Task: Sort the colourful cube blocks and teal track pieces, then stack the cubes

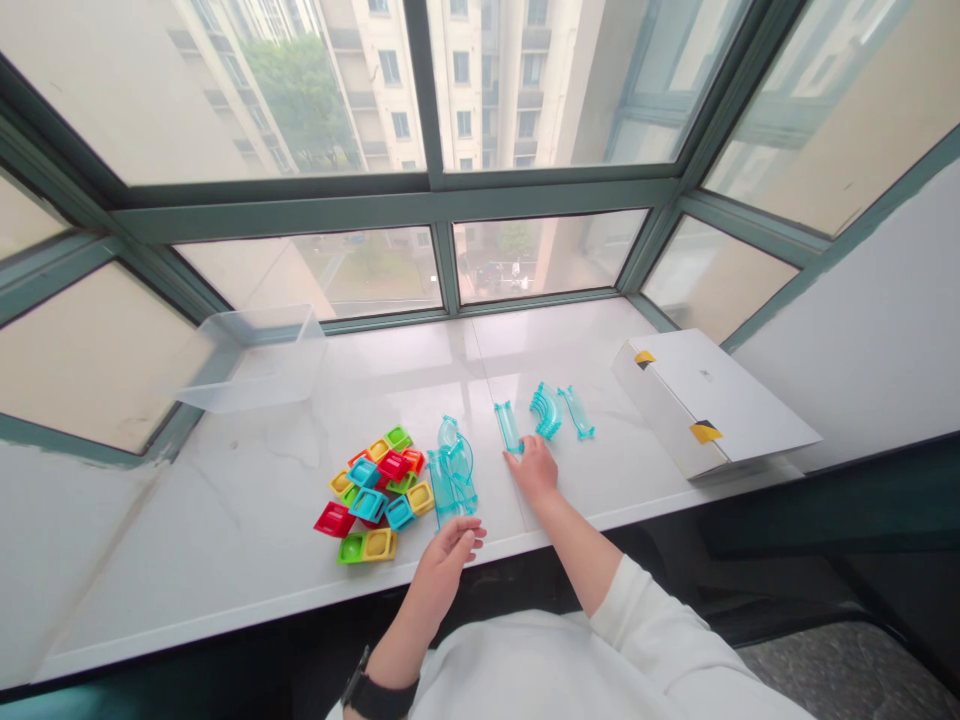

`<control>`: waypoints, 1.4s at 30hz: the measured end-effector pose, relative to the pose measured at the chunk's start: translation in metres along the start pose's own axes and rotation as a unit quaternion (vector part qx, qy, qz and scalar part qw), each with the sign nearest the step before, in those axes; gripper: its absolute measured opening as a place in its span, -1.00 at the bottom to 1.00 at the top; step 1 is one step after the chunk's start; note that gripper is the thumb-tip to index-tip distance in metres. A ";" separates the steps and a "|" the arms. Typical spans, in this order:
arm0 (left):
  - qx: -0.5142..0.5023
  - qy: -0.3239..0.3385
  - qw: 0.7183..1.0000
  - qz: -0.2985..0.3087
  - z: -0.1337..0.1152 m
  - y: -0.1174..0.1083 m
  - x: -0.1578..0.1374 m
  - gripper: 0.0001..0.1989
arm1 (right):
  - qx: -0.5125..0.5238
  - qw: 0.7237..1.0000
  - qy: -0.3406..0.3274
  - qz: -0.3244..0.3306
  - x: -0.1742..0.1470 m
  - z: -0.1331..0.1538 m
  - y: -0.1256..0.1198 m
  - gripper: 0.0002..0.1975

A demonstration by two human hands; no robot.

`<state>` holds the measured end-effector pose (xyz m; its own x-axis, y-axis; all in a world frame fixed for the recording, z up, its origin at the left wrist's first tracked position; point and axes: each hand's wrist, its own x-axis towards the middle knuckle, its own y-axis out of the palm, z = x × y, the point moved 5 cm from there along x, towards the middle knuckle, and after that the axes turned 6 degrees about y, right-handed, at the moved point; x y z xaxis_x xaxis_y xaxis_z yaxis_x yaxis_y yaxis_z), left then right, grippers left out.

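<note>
My right hand (536,468) is at the near end of a straight, clear teal track piece (507,424), its thumb and fingers closed on that end. The piece lies on the white ledge. Close to the ledge's front edge, my left hand (453,548) holds nothing, its fingers loosely stretched and apart. Just beyond it lies a pile of clear teal pieces (452,475), some straight and some curved. Right of my right hand are a nested stack of curved teal pieces (547,409) and another straight teal piece (577,413).
Left of the teal pile sits a heap of small red, yellow, green and blue plastic blocks (367,503). A clear plastic bin (262,385) stands at the back left. On the right is a white box (712,400) with yellow-black tabs. Framed windows (390,205) enclose the ledge.
</note>
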<state>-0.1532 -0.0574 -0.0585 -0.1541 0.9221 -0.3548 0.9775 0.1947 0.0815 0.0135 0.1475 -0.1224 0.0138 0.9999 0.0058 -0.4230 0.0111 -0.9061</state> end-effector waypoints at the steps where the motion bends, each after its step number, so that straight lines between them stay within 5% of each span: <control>1: 0.001 0.000 1.000 -0.003 0.000 0.000 0.000 -0.51 | 0.000 1.000 -0.002 -0.001 0.000 0.000 0.000 -0.66; 42: -0.003 -0.009 1.000 -0.027 0.003 0.000 -0.006 -0.49 | -0.041 0.999 -0.008 0.007 -0.001 0.005 -0.005 -0.61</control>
<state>-0.1517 -0.0640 -0.0590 -0.2037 0.9038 -0.3765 0.9669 0.2460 0.0675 0.0109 0.1464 -0.1153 -0.0060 1.0000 -0.0008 -0.3469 -0.0029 -0.9379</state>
